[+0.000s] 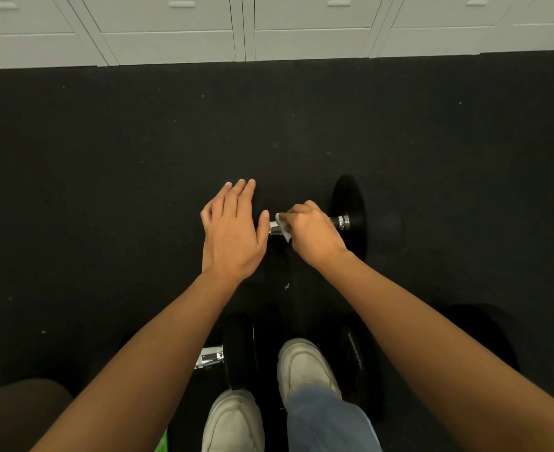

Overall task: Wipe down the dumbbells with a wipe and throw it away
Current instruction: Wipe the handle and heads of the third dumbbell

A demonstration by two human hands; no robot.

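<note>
Dumbbell 1 (342, 221): black heads, chrome handle, lying flat on dark floor (132, 197), handle running L-R; L head hidden. Wipe (283, 227): small, white, crumpled, on handle mid-section, gripped by right hand (314, 233). Dumbbell 2 (238, 350): same type, nearer, partly hidden.

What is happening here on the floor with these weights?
A person is cleaning a dumbbell that lies on the dark floor. The right hand grips a white wipe against the metal handle. The left hand, fingers straight, lies over the left end of the dumbbell, apparently to steady it. A second dumbbell lies near the person's shoes, and no hand touches it.
</note>
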